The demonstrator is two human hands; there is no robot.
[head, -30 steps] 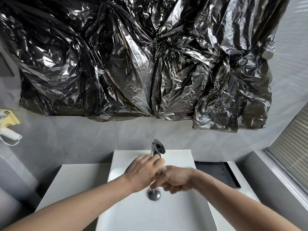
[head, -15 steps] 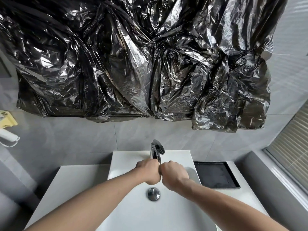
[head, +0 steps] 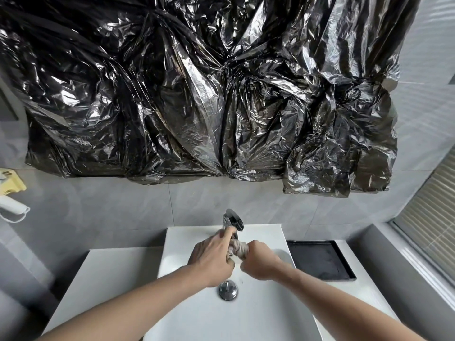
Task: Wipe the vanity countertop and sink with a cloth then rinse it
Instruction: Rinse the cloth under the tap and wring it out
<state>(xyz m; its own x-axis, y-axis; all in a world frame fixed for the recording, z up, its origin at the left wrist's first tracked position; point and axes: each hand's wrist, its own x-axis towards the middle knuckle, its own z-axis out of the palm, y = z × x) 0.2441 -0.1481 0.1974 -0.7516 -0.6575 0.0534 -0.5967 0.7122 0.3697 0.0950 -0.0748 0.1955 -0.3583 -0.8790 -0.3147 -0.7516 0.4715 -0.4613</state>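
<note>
Both my hands are over the white sink (head: 266, 316), just below the chrome faucet (head: 232, 221). A small grey cloth (head: 239, 247), bunched and twisted, shows between them. My right hand (head: 261, 260) is closed in a fist around one end of it. My left hand (head: 213, 255) grips the other end, with its index finger stretched up toward the faucet spout. The chrome drain plug (head: 228, 289) lies in the basin right under my wrists. The white countertop (head: 110, 279) spreads to the left of the sink.
A black tray (head: 320, 260) rests on the counter to the right of the sink. Crumpled black plastic sheeting (head: 209, 94) covers the wall above. A yellow item and a white handset (head: 11, 205) hang at the far left. A window with blinds (head: 433, 217) is at the right.
My hands shifted from pressed together over the drain to side by side under the faucet. The twisted cloth now shows between them, and my left index finger has lifted toward the spout.
</note>
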